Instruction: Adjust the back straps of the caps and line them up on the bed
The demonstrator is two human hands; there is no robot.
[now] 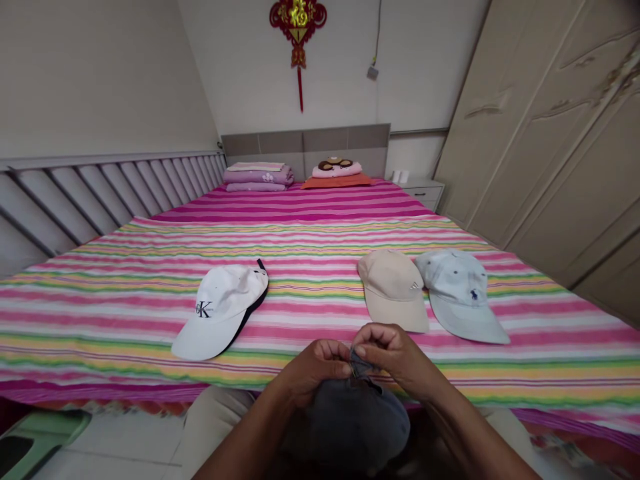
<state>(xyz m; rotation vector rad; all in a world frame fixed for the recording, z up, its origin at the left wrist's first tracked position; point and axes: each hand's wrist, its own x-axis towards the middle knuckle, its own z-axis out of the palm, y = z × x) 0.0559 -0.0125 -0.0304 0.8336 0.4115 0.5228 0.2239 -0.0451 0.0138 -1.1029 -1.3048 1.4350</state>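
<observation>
**Probably light: a dark cap (363, 430)**

The dark cap hangs between the knees (215, 413), by the edge of the bed (305, 293). It looks like cloth, so it is likely soft, bendy and hard to break. It is round and dull grey-blue. Its thin strap (360, 365) seems a good place to pinch. The left hand (314, 370) and right hand (395, 353) both pinch it with thumb and fingers. Past them lie a white cap (227, 293), a tan cap (393, 283) and a pale blue cap (455, 287).

A dark grey cap (357, 423), rounded in the crown; its strap (361, 365) is uppermost, bent and pinched by the left hand (316, 368) and the right hand (397, 355); the crown sits just below them; its lower part is in deep shadow, the brim hard to make out.
</observation>
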